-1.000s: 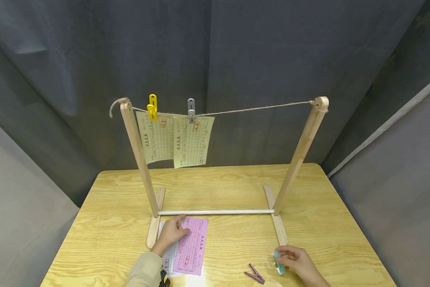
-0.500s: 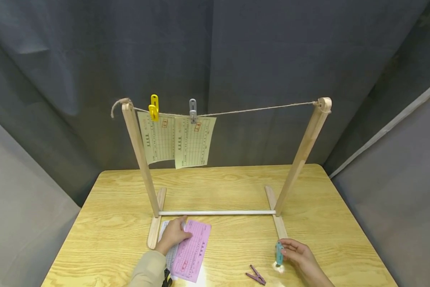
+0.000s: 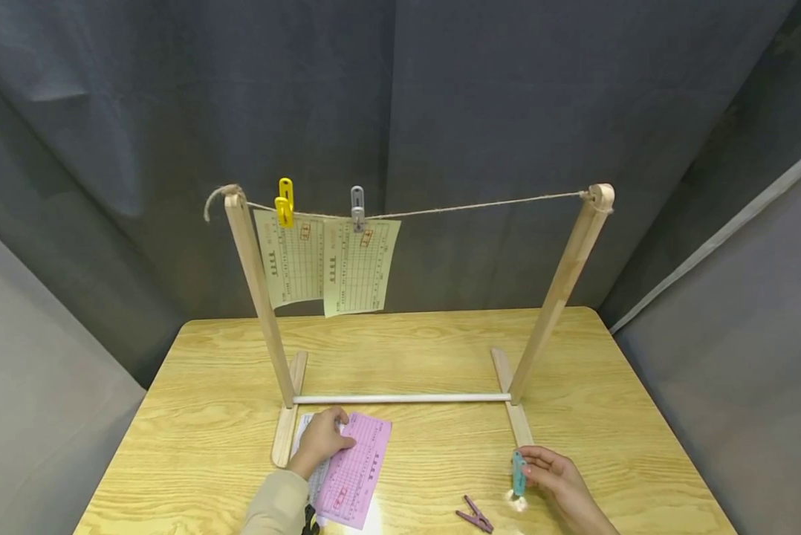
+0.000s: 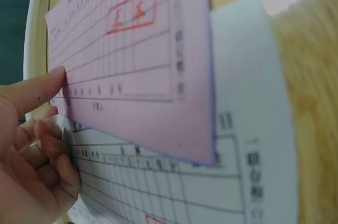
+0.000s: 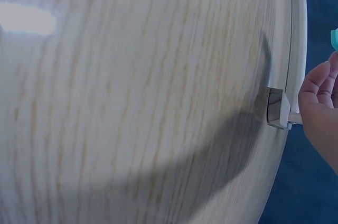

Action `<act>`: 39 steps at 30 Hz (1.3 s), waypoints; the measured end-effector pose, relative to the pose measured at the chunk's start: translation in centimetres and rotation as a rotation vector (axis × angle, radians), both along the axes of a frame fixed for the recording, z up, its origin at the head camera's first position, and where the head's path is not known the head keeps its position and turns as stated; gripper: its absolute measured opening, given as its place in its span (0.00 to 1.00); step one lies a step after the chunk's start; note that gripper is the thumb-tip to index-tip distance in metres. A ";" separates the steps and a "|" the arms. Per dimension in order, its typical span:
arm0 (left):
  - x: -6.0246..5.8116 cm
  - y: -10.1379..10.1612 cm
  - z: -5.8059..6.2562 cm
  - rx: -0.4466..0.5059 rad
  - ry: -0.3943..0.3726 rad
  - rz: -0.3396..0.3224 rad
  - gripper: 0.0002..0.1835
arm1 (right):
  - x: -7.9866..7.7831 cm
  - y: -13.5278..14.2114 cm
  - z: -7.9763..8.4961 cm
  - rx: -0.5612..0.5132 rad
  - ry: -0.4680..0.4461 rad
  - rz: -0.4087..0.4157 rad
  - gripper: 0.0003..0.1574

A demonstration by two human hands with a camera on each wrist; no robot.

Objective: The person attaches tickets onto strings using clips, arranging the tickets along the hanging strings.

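My left hand (image 3: 323, 437) pinches the upper left edge of a pink printed form (image 3: 359, 468), thumb on top and fingers curled below, as the left wrist view shows. The form slants over a white printed form (image 4: 264, 129), which it partly covers. At the right, my right hand (image 3: 556, 479) holds a teal clothespin (image 3: 519, 473) upright between thumb and fingers, just above the table. Only a corner of that clothespin (image 4: 63, 76) is out of sight there; in the right wrist view the clothespin (image 5: 335, 39) is cut off by the edge.
A purple clothespin (image 3: 474, 514) lies on the table (image 3: 400, 357). Behind the hands stands a wooden frame (image 3: 561, 290) with a string (image 3: 474, 206). A yellow clip (image 3: 284, 202) and a grey clip (image 3: 357, 209) hold two yellowish forms (image 3: 360, 267) on it.
My right hand has raised the teal clothespin off the table and turned it upright. Under my left hand the pink form has tilted, its lower end swinging left and toward me.
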State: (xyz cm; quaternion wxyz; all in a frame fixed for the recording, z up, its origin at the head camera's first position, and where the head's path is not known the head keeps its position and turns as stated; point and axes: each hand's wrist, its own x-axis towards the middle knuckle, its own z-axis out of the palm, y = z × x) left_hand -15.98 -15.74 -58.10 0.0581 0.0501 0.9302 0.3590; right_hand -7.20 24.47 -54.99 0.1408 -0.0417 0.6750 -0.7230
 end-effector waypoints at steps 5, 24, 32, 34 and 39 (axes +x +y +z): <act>0.0 -0.1 -0.3 -0.009 0.043 -0.003 0.15 | 0.0 -0.1 0.2 -0.004 0.009 0.006 0.25; -0.1 -0.4 -0.5 -0.017 0.077 -0.057 0.11 | 0.1 -0.2 -0.2 -0.028 -0.004 -0.016 0.18; -0.4 -0.5 -0.7 0.064 0.101 -0.061 0.10 | 0.0 -0.2 0.0 -0.051 0.026 0.004 0.21; -0.5 -0.5 -0.8 0.099 0.094 -0.063 0.11 | 0.0 -0.1 0.0 -0.088 0.049 0.029 0.19; -0.5 -0.5 -0.4 0.146 0.064 -0.073 0.12 | -0.2 0.0 0.2 -0.151 0.045 0.059 0.18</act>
